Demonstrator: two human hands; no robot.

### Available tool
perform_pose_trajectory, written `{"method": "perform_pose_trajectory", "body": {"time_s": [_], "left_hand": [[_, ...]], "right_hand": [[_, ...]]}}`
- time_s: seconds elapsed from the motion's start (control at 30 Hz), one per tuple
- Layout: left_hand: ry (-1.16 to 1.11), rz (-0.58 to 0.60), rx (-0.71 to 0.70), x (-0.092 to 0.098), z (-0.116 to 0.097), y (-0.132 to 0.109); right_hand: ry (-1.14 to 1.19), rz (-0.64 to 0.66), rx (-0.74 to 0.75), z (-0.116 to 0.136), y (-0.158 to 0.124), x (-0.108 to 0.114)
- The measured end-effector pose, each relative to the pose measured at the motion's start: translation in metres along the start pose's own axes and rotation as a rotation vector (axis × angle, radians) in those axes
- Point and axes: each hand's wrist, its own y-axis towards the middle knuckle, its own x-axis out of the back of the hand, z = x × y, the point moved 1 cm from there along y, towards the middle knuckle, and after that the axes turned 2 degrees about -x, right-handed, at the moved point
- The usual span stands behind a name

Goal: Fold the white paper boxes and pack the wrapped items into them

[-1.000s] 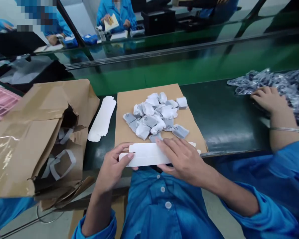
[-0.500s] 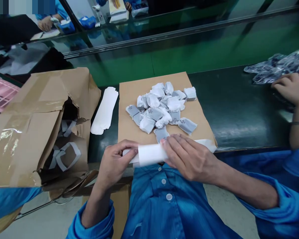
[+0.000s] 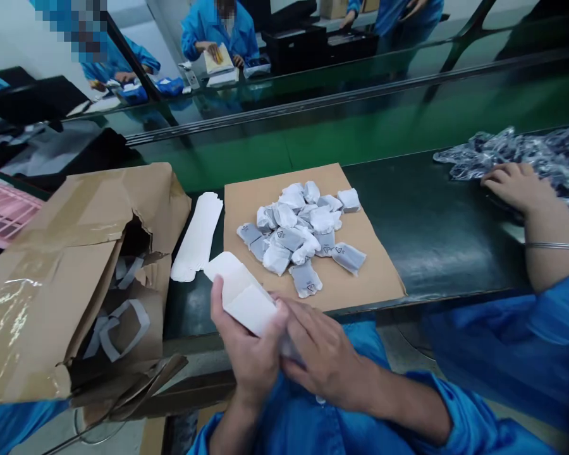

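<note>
A slim white paper box (image 3: 249, 305) with a raised end flap is tilted in front of me, over the bench's near edge. My left hand (image 3: 250, 357) is wrapped round it, thumb on the near side. Lower down, my right hand (image 3: 329, 357) grips the box's near end with its fingers, which hide much of that end. Beyond my hands, several small items wrapped in white and grey packaging (image 3: 287, 215) lie heaped on a brown cardboard sheet (image 3: 360, 278). To the left of the sheet lies a stack of flat white box blanks (image 3: 198, 243).
A torn brown carton (image 3: 76, 253) holding white paper strips stands at the left. On the right, a co-worker's hand (image 3: 519, 183) rests by a heap of clear plastic bags (image 3: 507, 151). A green barrier (image 3: 313, 139) runs behind the bench, with people beyond it.
The white box has turned from lying level to slanting, with its flap end up and left. My hands have come closer together, and the camera view has shifted.
</note>
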Motion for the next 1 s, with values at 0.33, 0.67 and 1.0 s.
{"method": "perform_pose_trajectory", "body": {"time_s": [0.33,0.67,1.0], "left_hand": [[0.132,0.074,-0.297,0.03,0.014,0.006],[-0.193,0.449,0.005,0.029,0.029,-0.013],[0.076,0.278,-0.239,0.015,0.015,-0.007]], "right_hand": [[0.355,-0.075,0.055,-0.022,0.028,0.007],[0.849,0.02,-0.487,-0.033,0.034,0.016],[0.973,0.325,-0.687,-0.022,0.047,0.014]]}}
